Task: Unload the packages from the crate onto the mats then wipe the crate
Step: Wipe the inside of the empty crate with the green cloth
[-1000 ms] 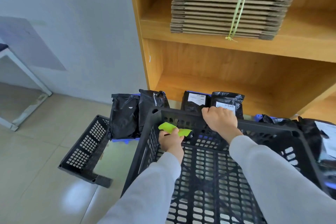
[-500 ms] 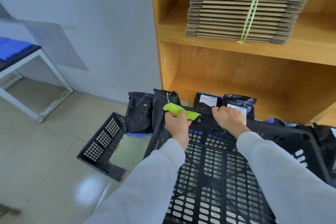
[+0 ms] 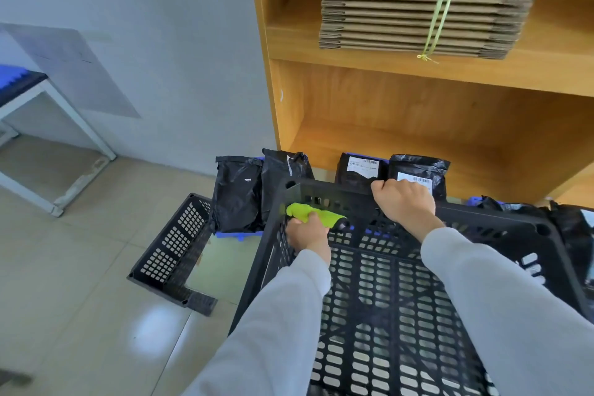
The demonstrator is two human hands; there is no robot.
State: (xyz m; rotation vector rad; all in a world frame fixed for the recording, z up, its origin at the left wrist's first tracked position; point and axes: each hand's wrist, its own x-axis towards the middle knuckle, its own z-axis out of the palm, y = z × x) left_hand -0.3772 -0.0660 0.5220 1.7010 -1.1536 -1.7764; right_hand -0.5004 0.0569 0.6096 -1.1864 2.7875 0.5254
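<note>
The left hand [image 3: 307, 235] grips a green cloth [image 3: 313, 214] against the far wall of the empty crate [image 3: 385, 299], whose rim runs rightward to the clamped right hand [image 3: 403, 202].

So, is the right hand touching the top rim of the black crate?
Touching. In the head view, the right hand has its fingers curled over the far top rim of the black crate, gripping it with no gap visible.

Bright, even daylight. Soft glare patch on the floor [image 3: 151, 331], lower left. Wall [image 3: 160, 42] softly lit with faint shading, upper left. Wide-angle bending at the edges; corners slightly soft.
</note>
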